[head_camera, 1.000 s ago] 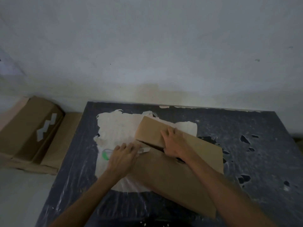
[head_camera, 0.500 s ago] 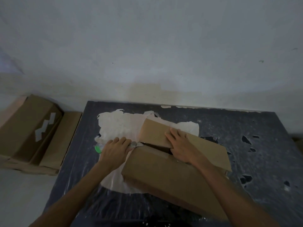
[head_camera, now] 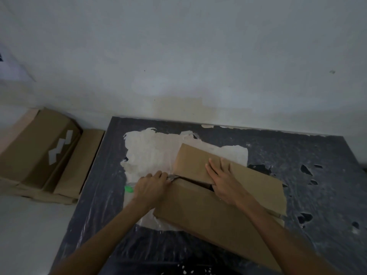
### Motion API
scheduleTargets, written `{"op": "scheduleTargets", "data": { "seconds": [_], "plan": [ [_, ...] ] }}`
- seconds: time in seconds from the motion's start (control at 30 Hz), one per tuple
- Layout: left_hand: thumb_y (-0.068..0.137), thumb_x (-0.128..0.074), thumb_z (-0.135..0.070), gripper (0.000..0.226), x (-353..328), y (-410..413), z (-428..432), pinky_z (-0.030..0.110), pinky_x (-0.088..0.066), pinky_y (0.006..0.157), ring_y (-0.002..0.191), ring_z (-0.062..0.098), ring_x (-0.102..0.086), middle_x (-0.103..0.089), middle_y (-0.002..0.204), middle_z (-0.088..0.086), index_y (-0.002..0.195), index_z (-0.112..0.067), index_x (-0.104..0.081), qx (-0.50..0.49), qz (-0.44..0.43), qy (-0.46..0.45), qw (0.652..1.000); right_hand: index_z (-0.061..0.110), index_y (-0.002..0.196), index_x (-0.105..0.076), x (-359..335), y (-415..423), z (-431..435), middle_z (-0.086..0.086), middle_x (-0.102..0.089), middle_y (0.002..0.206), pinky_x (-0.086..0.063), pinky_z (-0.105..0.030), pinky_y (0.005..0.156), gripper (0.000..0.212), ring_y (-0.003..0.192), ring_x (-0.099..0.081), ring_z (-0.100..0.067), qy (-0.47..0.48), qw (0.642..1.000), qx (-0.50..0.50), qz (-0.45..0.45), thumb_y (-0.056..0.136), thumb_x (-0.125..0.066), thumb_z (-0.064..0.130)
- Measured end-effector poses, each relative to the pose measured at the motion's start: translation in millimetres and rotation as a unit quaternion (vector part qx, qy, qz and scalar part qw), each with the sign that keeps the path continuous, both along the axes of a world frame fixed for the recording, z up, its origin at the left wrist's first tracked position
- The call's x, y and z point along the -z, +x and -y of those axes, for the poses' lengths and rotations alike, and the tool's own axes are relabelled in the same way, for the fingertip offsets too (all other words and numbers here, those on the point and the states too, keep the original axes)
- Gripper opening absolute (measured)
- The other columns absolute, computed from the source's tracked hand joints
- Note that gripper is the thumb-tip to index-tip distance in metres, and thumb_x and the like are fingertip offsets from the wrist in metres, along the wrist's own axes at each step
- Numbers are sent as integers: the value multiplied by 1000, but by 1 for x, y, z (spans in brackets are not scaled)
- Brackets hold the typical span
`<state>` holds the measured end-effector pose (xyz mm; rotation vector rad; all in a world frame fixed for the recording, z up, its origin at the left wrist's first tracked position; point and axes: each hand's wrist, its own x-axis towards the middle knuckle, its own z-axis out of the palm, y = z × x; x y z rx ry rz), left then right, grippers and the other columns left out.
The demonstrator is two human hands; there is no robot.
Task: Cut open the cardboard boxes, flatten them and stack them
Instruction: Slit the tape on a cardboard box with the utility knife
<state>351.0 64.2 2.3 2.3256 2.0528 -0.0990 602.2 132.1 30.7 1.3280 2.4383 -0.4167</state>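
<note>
Both hands work the cardboard box (head_camera: 208, 213) lying slantwise on the tabletop (head_camera: 317, 195): the left hand (head_camera: 151, 189) grips a green-ended cutter (head_camera: 173, 177), its blade now at the seam's left end, while the right hand (head_camera: 224, 181) presses flat-fingered on the far flap, the slit gaping wider than a second ago.

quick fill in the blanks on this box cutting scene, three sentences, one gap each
The left hand grips a cutter whose tail end is ____.
The right hand presses flat on the ____ flap of the cardboard box.
The stacked boxes lie to the ____ of the table.
Missing words: green; far; left.
</note>
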Motion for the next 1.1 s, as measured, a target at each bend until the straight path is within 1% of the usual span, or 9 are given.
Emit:
{"op": "scheduleTargets", "data": {
  "seconds": [0.1, 0.17, 0.3, 0.6, 0.73, 0.8, 0.93, 1.0, 1.1],
  "plan": [
    [103, -35, -32, 26, -6, 13, -2, 32, -42, 65, 90, 25, -63, -57, 111, 4, 116, -16, -49, -4, -11, -26, 1000, 12, 153, 8, -1, 2, -1, -6, 16, 160, 5, -53, 118, 68, 145, 17, -37, -2, 1000, -7, -1, 102, -36, 21],
    [102, -36, -33, 24, -2, 9, 4, 30, -42, 64, 86, 22, -62, -57, 110, 2, 117, -19, -49, 1, -4, -45, 999, 13, 153, 9, -1, 4, 1, -4, 17, 160, 5, -51, 119, 68, 145, 18, -36, -4, 1000, -16, -2, 102, -35, 22],
    [96, -52, -28, 17, 4, -4, 18, 28, -44, 48, 64, 18, -60, -59, 92, 0, 109, -21, -59, 5, 17, -55, 998, 13, 152, 10, -1, 6, 5, -3, 20, 159, 5, -51, 119, 69, 144, 21, -35, 0, 1000, -23, -3, 102, -36, 23],
    [103, -28, -31, 27, -3, 26, 27, 35, -47, 73, 93, 23, -59, -50, 117, 3, 124, -17, -39, -82, 0, -80, 993, 13, 152, 12, 2, 7, 8, 1, 29, 152, 10, -50, 118, 70, 137, 31, -27, -6, 999, -31, 6, 102, -36, 24],
    [103, -27, -29, 30, 5, 38, 18, 29, -43, 63, 83, 18, -56, -48, 116, 3, 129, -17, -37, -123, 49, -91, 987, 12, 152, 12, 2, 3, 7, -3, 21, 159, 8, -53, 118, 69, 143, 23, -35, 3, 1000, -13, 1, 102, -34, 21],
    [103, -26, -29, 32, 6, 37, 20, 28, -41, 60, 80, 17, -55, -48, 114, 2, 130, -18, -38, -97, 36, -99, 990, 13, 151, 13, -1, 5, 9, -1, 25, 156, 10, -50, 118, 68, 144, 22, -34, -7, 1000, -21, 8, 102, -34, 22],
    [104, -24, -33, 28, 3, 25, 33, 32, -50, 70, 90, 20, -60, -50, 115, 2, 123, -19, -39, -93, 49, -108, 989, 14, 143, 23, -5, 10, 12, 1, 33, 147, 12, -48, 118, 70, 139, 30, -28, -8, 999, -42, 0, 102, -33, 24],
    [104, -24, -35, 28, 4, 25, 37, 31, -49, 69, 90, 20, -60, -50, 115, 1, 123, -20, -39, -85, 52, -110, 989, 15, 138, 26, -3, 13, 12, 1, 33, 147, 16, -46, 116, 69, 138, 32, -27, -10, 999, -52, 6, 102, -32, 23],
    [104, -23, -31, 30, 6, 29, 48, 31, -44, 60, 86, 22, -60, -48, 115, 3, 127, -19, -39, -83, 35, -129, 987, 15, 140, 23, 0, 18, 14, 1, 30, 149, 19, -44, 112, 61, 141, 28, -32, -9, 998, -63, 11, 95, -15, 31]
  ]
}}
